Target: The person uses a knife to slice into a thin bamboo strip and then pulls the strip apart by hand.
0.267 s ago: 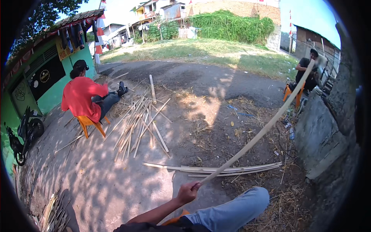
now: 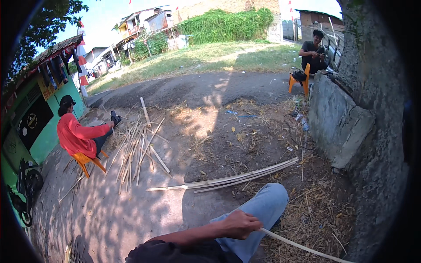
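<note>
Everything in the wide view has slid leftward with the head's turn to the right, and the long pale strip [image 2: 289,241], which slanted up across the scene, now runs down to the lower right, where the picture's edge cuts it off. That takes it off the line over the other strips ahead, though its far end cannot be seen. For moving, the widest room seems to be the grey ground [image 2: 153,215] left of the bent leg [image 2: 258,206] in jeans; a concrete slab [image 2: 333,127] bounds the right, a jumbled heap of strips [image 2: 140,151] spreads ahead to the left, and a narrow row of strips [image 2: 245,176] lies just beyond the knee. Dry straw [image 2: 315,201] litters the right side. Curled in a fist around the held strip's near end, the left hand [image 2: 242,224] is in front of the leg; the right hand is out of view, its state unknown.
</note>
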The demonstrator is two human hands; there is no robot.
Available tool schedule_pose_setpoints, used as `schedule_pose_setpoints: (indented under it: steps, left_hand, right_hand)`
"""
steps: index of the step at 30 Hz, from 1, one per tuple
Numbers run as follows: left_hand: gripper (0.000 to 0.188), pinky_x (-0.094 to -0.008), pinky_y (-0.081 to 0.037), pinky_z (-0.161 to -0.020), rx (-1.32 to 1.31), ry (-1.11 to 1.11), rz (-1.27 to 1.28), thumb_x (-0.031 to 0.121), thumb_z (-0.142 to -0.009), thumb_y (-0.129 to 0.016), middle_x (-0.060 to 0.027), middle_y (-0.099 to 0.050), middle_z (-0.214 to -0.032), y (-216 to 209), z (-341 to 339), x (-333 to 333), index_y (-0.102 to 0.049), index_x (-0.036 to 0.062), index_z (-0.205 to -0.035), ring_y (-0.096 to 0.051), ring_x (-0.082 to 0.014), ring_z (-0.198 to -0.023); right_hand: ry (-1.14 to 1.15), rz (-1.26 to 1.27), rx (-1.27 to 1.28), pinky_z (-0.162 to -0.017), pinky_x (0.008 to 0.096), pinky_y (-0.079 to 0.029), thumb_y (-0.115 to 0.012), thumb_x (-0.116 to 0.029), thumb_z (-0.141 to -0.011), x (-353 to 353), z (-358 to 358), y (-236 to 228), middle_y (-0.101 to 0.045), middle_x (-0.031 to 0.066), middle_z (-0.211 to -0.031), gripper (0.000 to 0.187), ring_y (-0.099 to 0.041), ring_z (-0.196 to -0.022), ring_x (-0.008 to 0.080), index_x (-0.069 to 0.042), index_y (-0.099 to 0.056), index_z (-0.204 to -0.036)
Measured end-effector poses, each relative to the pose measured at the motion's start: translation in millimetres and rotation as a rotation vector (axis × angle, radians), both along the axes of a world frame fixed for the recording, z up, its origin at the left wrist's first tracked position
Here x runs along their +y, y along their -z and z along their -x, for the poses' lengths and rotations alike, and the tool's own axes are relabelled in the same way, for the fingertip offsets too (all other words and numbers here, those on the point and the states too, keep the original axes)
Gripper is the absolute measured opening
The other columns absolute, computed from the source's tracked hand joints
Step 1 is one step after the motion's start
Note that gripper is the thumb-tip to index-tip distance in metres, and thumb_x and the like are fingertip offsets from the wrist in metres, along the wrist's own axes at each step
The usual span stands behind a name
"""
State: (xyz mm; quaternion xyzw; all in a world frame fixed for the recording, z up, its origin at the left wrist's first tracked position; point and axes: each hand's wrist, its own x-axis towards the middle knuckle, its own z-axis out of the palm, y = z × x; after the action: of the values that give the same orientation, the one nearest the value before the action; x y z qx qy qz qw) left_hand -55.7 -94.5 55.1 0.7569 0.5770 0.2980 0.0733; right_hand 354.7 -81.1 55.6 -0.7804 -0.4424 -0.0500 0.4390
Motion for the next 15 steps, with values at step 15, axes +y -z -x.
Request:
schedule_pose_setpoints:
  steps: [15]
  left_hand:
    - [0.021,-0.0433,-0.049,-0.054,0.108,0.061,0.237,0.012,-0.078,-0.066,-0.0080,-0.064,-0.078,-33,-178,84,-0.061,0.0067,-0.098,-0.067,-0.0300,-0.072]
  right_hand:
    - [0.024,-0.041,-0.052,-0.069,0.0430,-0.048,-0.052,-0.042,-0.100,8,-123,45,-0.063,0.0170,-0.092,0.045,-0.061,-0.080,0.0272,-0.002,-0.057,-0.121]
